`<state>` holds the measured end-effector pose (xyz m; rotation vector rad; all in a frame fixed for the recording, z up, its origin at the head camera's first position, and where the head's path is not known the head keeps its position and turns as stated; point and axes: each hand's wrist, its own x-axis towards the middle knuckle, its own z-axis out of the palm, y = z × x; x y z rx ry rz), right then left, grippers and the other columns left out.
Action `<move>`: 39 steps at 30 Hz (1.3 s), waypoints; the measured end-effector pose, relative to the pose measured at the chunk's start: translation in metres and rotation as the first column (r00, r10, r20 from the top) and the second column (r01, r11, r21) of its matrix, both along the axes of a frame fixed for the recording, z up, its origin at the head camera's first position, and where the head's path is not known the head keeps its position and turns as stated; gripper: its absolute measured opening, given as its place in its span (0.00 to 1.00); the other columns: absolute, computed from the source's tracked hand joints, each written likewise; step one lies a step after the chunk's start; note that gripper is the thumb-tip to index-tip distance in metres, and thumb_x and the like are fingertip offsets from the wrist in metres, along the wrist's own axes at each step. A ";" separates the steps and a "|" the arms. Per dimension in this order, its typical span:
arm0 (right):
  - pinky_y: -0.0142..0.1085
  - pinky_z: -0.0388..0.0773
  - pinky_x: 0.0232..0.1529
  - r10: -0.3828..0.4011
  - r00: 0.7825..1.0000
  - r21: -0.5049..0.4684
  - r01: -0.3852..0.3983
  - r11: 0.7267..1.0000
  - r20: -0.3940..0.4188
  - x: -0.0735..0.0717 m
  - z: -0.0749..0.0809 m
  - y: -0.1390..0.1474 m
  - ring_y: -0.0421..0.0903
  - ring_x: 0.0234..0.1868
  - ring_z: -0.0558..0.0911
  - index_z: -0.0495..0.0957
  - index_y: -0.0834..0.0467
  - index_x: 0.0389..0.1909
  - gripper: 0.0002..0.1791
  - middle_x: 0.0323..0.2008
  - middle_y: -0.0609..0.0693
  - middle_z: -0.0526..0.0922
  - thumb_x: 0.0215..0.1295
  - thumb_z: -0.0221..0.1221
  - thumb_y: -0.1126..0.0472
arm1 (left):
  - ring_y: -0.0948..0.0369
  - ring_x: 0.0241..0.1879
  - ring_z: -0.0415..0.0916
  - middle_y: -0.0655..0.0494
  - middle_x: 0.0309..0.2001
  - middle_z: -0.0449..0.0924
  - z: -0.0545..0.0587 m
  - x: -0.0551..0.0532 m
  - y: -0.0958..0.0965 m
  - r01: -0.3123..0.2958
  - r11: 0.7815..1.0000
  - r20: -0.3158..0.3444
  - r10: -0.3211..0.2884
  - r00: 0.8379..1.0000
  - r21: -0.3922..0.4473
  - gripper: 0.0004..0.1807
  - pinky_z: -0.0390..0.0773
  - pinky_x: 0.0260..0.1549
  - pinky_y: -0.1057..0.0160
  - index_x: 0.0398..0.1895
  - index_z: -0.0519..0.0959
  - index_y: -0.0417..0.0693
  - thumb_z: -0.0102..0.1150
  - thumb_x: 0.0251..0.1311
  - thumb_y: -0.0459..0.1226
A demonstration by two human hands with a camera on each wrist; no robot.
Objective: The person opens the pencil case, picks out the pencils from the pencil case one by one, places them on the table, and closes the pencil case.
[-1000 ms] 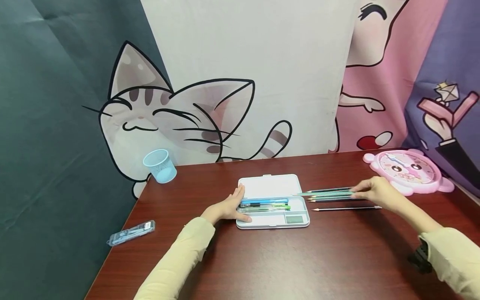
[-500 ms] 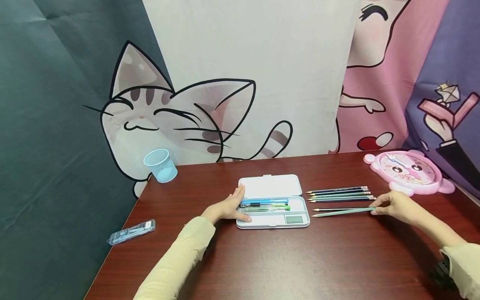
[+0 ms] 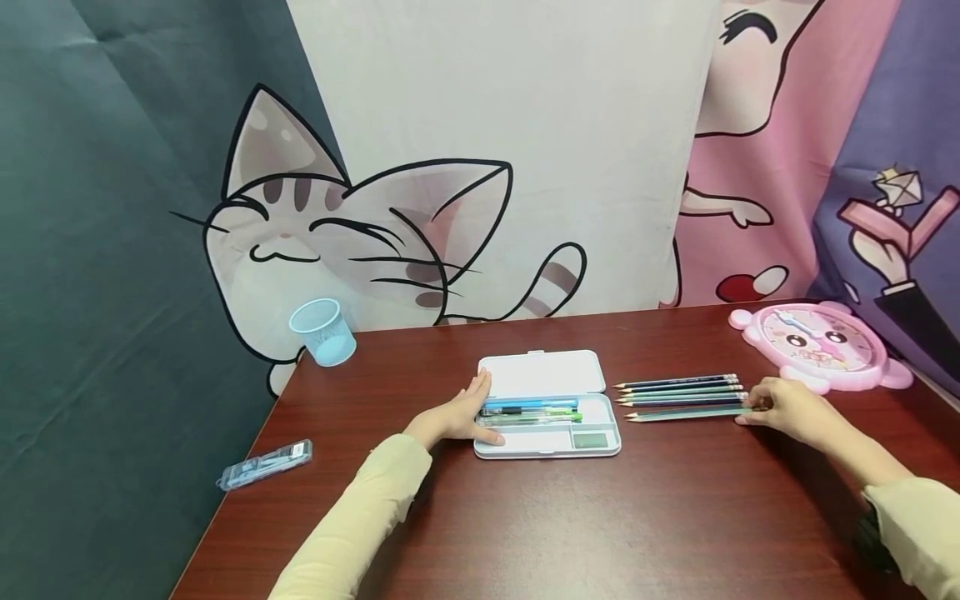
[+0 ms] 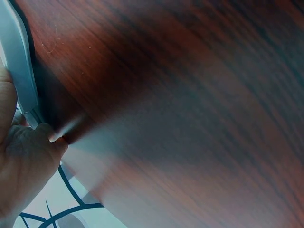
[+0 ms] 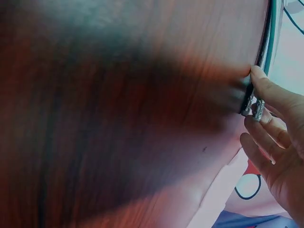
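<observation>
A white pencil case [image 3: 542,372] lies open on the table, with several pens [image 3: 525,408] in its tray. My left hand [image 3: 450,419] rests along the case's left side, fingers at the lid's edge and thumb over the tray. In the left wrist view that hand [image 4: 28,152] touches the case's grey edge [image 4: 21,71]. My right hand [image 3: 787,410] pinches the eraser end of a light green pencil [image 3: 690,412], which lies beside a dark pencil. Just behind are several more pencils [image 3: 675,387] in a row, tips leftward. Fingertips and metal pencil ends [image 5: 259,109] show in the right wrist view.
At the back right lies a pink animal-shaped clock [image 3: 821,346]. A light blue mesh cup [image 3: 324,333] stands at the back left corner. A clear blue plastic case [image 3: 266,465] lies at the left table edge. Printed cloth hangs behind the table [image 3: 555,525].
My right hand has carried the light green pencil from above the row toward the front right, then laid it against the front dark pencil. My left hand has stayed on the case.
</observation>
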<state>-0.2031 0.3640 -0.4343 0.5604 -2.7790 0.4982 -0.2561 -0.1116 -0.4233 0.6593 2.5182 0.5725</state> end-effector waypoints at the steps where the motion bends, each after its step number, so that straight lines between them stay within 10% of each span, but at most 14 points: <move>1: 0.31 0.70 0.23 -0.013 1.000 0.009 0.013 1.000 0.006 -0.001 0.001 -0.001 0.29 0.22 0.70 0.79 0.53 0.16 0.11 0.19 0.39 0.76 0.34 0.73 0.57 | 0.52 0.72 0.28 0.45 0.73 0.26 0.000 0.000 0.000 -0.003 1.000 0.001 0.003 1.000 0.002 0.60 0.41 0.69 0.50 0.71 0.32 0.39 0.64 0.49 0.51; 9: 0.36 0.73 0.33 -0.037 0.999 -0.102 0.036 0.994 0.001 -0.009 0.007 -0.047 0.48 0.32 0.76 0.83 0.56 0.27 0.13 0.29 0.51 0.79 0.41 0.71 0.54 | 0.50 0.72 0.30 0.46 0.73 0.26 -0.005 0.006 -0.006 -0.017 0.998 0.008 0.017 1.000 0.054 0.61 0.42 0.69 0.48 0.71 0.33 0.41 0.65 0.47 0.52; 15: 0.50 0.74 0.49 0.015 0.958 -0.256 0.061 0.965 0.285 -0.033 0.012 -0.110 0.58 0.48 0.78 0.78 0.64 0.46 0.23 0.45 0.63 0.81 0.59 0.58 0.50 | 0.53 0.73 0.30 0.47 0.73 0.26 -0.013 0.007 -0.007 -0.188 0.950 0.082 0.173 0.981 0.250 0.57 0.43 0.69 0.49 0.71 0.31 0.44 0.60 0.52 0.54; 19: 0.53 0.68 0.57 0.071 0.835 -0.335 0.140 0.932 0.546 -0.051 0.012 -0.142 0.62 0.58 0.71 0.62 0.71 0.61 0.37 0.59 0.70 0.67 0.66 0.48 0.43 | 0.50 0.71 0.43 0.42 0.73 0.35 -0.014 0.001 -0.001 -0.494 0.738 0.308 0.389 0.868 0.460 0.50 0.52 0.67 0.49 0.72 0.32 0.44 0.49 0.60 0.56; 23: 0.49 0.67 0.60 0.146 0.727 -0.477 0.273 0.836 0.671 -0.062 0.015 -0.163 0.63 0.62 0.66 0.45 0.72 0.67 0.44 0.66 0.72 0.53 0.67 0.44 0.41 | 0.47 0.68 0.54 0.39 0.71 0.45 -0.008 -0.008 0.006 -0.665 0.489 0.509 0.428 0.747 0.565 0.44 0.61 0.62 0.49 0.72 0.36 0.42 0.43 0.64 0.54; 26: 0.48 0.63 0.62 0.183 0.734 -0.591 0.345 0.729 0.654 -0.062 0.025 -0.171 0.63 0.65 0.62 0.42 0.68 0.69 0.45 0.68 0.69 0.49 0.66 0.44 0.40 | 0.48 0.67 0.57 0.39 0.68 0.54 0.001 -0.010 0.007 -0.694 0.359 0.551 0.427 0.717 0.624 0.38 0.62 0.62 0.49 0.71 0.44 0.40 0.42 0.66 0.51; 30: 0.48 0.63 0.63 0.214 0.784 -0.686 0.333 0.646 0.583 -0.055 0.038 -0.174 0.61 0.64 0.64 0.51 0.67 0.67 0.42 0.67 0.66 0.56 0.66 0.44 0.39 | 0.50 0.65 0.60 0.41 0.64 0.63 0.014 -0.004 0.003 -0.673 0.257 0.545 0.422 0.724 0.694 0.29 0.62 0.62 0.50 0.64 0.60 0.37 0.39 0.69 0.47; 32: 0.48 0.67 0.60 0.215 0.809 -0.689 0.289 0.665 0.547 -0.051 0.041 -0.172 0.56 0.59 0.72 0.61 0.69 0.62 0.39 0.62 0.66 0.65 0.66 0.44 0.39 | 0.51 0.65 0.61 0.42 0.62 0.66 0.020 0.001 0.001 -0.647 0.271 0.514 0.426 0.744 0.712 0.27 0.61 0.63 0.50 0.59 0.67 0.34 0.39 0.69 0.47; 34: 0.46 0.72 0.55 0.215 0.833 -0.658 0.216 0.721 0.509 -0.045 0.041 -0.170 0.50 0.52 0.77 0.70 0.68 0.54 0.33 0.55 0.64 0.73 0.66 0.46 0.41 | 0.53 0.64 0.62 0.43 0.60 0.70 0.023 0.006 -0.001 -0.602 0.364 0.442 0.435 0.784 0.710 0.24 0.61 0.63 0.51 0.53 0.72 0.32 0.43 0.67 0.45; 39: 0.49 0.73 0.51 0.269 0.870 -0.430 -0.074 0.900 0.413 -0.028 0.027 -0.167 0.51 0.52 0.75 0.72 0.62 0.55 0.26 0.54 0.61 0.74 0.63 0.54 0.48 | 0.50 0.66 0.58 0.43 0.64 0.64 0.019 0.019 -0.008 -0.309 0.799 0.106 0.298 0.949 0.516 0.27 0.59 0.63 0.49 0.61 0.66 0.37 0.53 0.61 0.41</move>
